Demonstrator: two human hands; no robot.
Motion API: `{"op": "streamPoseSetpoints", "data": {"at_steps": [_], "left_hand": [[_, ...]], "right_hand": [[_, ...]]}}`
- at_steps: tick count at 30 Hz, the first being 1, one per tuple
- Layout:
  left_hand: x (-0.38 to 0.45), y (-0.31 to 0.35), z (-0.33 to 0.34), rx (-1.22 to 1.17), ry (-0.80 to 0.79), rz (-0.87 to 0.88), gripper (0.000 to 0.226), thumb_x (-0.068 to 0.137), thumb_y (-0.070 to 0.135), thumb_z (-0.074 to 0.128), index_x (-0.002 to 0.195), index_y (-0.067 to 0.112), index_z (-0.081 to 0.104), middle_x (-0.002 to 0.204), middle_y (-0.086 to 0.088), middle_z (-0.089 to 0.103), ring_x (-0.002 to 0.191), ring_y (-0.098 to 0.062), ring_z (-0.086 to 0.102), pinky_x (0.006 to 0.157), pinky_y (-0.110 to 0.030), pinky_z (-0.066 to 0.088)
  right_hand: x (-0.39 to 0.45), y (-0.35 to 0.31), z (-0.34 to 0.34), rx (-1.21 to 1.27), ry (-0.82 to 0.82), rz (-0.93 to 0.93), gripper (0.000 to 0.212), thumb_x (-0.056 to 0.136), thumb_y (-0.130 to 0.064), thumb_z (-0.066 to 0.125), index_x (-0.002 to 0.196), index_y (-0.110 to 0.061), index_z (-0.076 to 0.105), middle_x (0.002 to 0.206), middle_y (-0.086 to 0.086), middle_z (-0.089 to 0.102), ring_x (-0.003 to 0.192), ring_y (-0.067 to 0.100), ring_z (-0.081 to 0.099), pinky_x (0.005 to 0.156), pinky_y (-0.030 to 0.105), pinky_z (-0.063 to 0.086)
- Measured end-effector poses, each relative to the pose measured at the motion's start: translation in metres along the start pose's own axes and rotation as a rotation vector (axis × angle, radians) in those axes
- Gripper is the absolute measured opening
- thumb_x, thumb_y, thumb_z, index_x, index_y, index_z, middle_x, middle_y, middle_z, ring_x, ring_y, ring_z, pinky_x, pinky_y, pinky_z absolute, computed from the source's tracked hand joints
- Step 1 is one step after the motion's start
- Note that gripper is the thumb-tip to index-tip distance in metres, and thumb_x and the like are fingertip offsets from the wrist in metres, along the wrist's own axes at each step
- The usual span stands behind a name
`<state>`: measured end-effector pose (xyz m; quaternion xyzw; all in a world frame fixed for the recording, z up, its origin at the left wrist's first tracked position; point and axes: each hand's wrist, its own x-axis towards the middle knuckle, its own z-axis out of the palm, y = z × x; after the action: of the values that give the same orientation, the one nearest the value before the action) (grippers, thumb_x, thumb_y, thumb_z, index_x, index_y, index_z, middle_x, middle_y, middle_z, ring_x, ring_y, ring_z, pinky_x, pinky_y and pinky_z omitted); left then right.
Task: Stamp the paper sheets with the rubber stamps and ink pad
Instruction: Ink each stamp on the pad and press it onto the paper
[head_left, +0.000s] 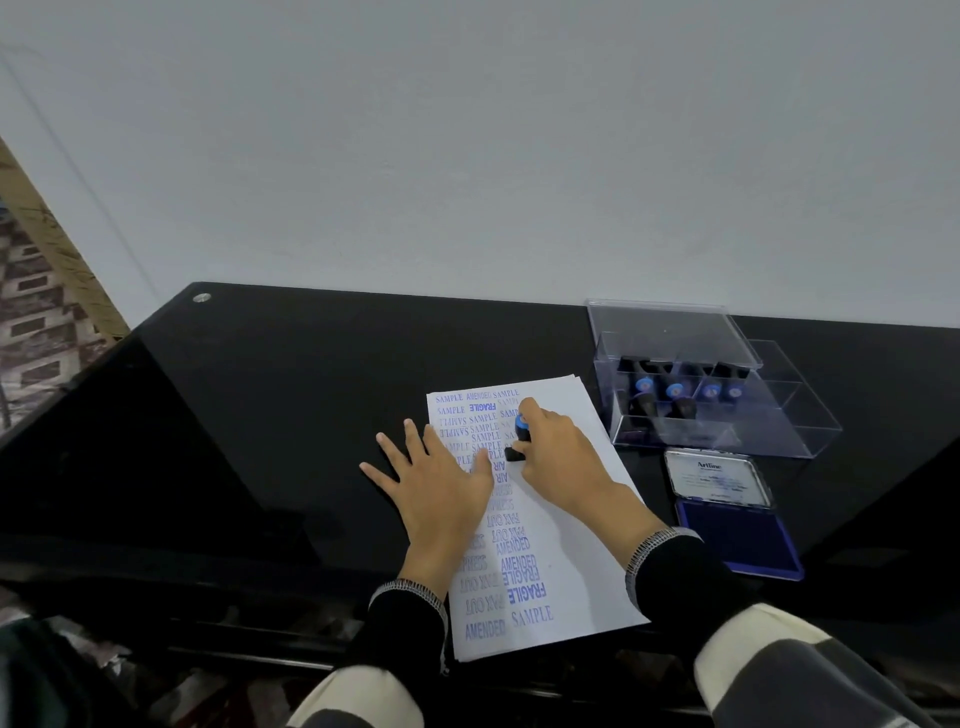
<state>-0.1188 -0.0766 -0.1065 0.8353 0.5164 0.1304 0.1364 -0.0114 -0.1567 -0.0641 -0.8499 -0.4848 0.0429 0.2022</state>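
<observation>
I am gripping the rubber stamp (519, 439) in my right hand (558, 457), fingers curled round its handle, its black base touching the top paper sheet (566, 519) of the stack near the far end, while my left hand (439, 486) is lying flat with fingers spread, pinning the sheet's left edge. Stamp is looking light, rigid, best held on the handle; paper thin, likely to slide on the glossy black table (260, 415). Stamp's long axis is leaning away from me, blue cap uppermost, face down; the sheet's long axis is running from me toward the wall, the open ink pad (737, 535) just beside its right edge.

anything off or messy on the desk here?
No spills or damage. The paper sheets lie askew on the table, and the imprints run at mixed angles, some upside down or overlapping. The ink pad sits open.
</observation>
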Motion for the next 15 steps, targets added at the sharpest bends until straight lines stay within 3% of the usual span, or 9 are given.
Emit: {"op": "streamPoseSetpoints", "data": {"at_steps": [5, 11, 15], "left_hand": [[0.0, -0.001, 0.0, -0.007, -0.002, 0.005, 0.08, 0.09, 0.063, 0.039, 0.148, 0.009, 0.027, 0.159, -0.009, 0.017, 0.147, -0.039, -0.001, 0.111, -0.064, -0.006], [-0.001, -0.001, -0.001, -0.005, -0.002, 0.015, 0.08, 0.091, 0.061, 0.039, 0.148, 0.007, 0.026, 0.159, -0.01, 0.018, 0.146, -0.04, -0.001, 0.111, -0.064, -0.006], [0.0, 0.0, -0.002, 0.005, -0.016, 0.018, 0.08, 0.09, 0.061, 0.039, 0.148, 0.007, 0.026, 0.159, -0.01, 0.018, 0.146, -0.041, -0.001, 0.11, -0.065, -0.006]], "right_hand": [[0.008, -0.003, -0.004, 0.001, -0.032, -0.009, 0.03, 0.089, -0.013, 0.059, 0.113, -0.01, 0.042, 0.091, 0.002, 0.051, 0.074, 0.018, 0.047, 0.051, 0.018, 0.03], [-0.005, 0.001, 0.006, -0.004, 0.049, -0.008, 0.034, 0.086, -0.007, 0.06, 0.114, -0.013, 0.041, 0.102, 0.005, 0.055, 0.082, 0.015, 0.05, 0.065, 0.022, 0.039], [-0.001, 0.007, 0.006, 0.058, 0.049, -0.018, 0.025, 0.088, -0.009, 0.059, 0.105, -0.015, 0.042, 0.089, 0.002, 0.054, 0.076, 0.016, 0.046, 0.061, 0.021, 0.04]]}}
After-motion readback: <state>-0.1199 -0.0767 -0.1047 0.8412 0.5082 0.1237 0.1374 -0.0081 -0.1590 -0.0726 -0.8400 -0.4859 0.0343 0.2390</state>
